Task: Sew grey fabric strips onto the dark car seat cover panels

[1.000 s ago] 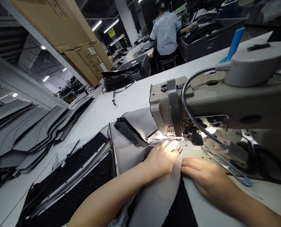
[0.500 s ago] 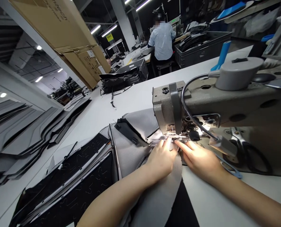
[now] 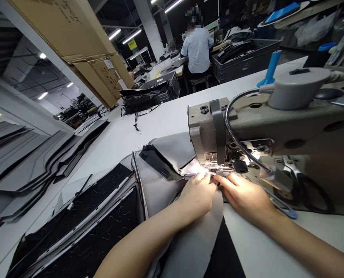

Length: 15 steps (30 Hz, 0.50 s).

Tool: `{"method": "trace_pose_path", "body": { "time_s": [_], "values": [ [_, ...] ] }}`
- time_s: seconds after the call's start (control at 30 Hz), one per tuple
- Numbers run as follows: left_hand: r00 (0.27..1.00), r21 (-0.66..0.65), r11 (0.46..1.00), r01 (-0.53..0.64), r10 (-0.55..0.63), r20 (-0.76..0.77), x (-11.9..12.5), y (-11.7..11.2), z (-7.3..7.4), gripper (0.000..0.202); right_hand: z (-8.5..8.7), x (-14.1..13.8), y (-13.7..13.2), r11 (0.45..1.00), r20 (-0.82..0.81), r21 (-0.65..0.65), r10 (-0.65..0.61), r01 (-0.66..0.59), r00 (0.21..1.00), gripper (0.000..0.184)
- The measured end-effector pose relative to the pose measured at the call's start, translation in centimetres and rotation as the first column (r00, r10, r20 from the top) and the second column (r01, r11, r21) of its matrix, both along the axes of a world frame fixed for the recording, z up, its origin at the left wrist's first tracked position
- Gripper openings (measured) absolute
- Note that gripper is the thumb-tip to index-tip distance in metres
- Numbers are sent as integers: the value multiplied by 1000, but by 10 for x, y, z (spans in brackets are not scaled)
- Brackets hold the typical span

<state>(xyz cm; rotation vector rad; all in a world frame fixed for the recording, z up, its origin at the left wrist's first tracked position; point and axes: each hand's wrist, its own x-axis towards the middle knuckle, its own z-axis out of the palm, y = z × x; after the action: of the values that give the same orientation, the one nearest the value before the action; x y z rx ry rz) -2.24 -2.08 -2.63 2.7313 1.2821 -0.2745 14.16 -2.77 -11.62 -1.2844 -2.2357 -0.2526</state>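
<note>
A grey fabric piece [image 3: 154, 185] with black trim lies under the head of a sewing machine [image 3: 206, 127], its edge lit by the machine's lamp [image 3: 276, 178]. My left hand [image 3: 198, 195] is closed on the fabric edge just in front of the needle area, fingertips pressed down. Close beside it, my right hand [image 3: 244, 193] grips the same edge, index finger stretched toward the needle area and the other fingers curled. The right thumb is mostly hidden. A black strip [image 3: 160, 164] with small tabs rests on the fabric, left of the machine head.
Scissors [image 3: 295, 173] with dark handles lean against the machine, near a light-blue handled tool [image 3: 288, 212]. Black panels [image 3: 102, 227] lie at left, with stacked grey pieces [image 3: 24, 158] beyond. A seated person [image 3: 198, 50] works behind, beside a grey crate [image 3: 244, 58].
My hands keep their hold close to the needle area, with only slight finger movement. The view has shifted a little; the fabric shows no clear movement.
</note>
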Motion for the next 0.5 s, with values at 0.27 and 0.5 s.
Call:
{"method": "trace_pose_path", "body": {
  "time_s": [0.27, 0.5],
  "values": [
    [999, 9, 1000, 0, 1, -35, 2, 0, -2, 43, 1, -4, 1, 998, 21, 41, -45, 44, 999, 34],
    [998, 29, 998, 63, -63, 11, -2, 2, 0, 39, 4, -3, -2, 997, 91, 75, -40, 33, 995, 35]
  ]
}}
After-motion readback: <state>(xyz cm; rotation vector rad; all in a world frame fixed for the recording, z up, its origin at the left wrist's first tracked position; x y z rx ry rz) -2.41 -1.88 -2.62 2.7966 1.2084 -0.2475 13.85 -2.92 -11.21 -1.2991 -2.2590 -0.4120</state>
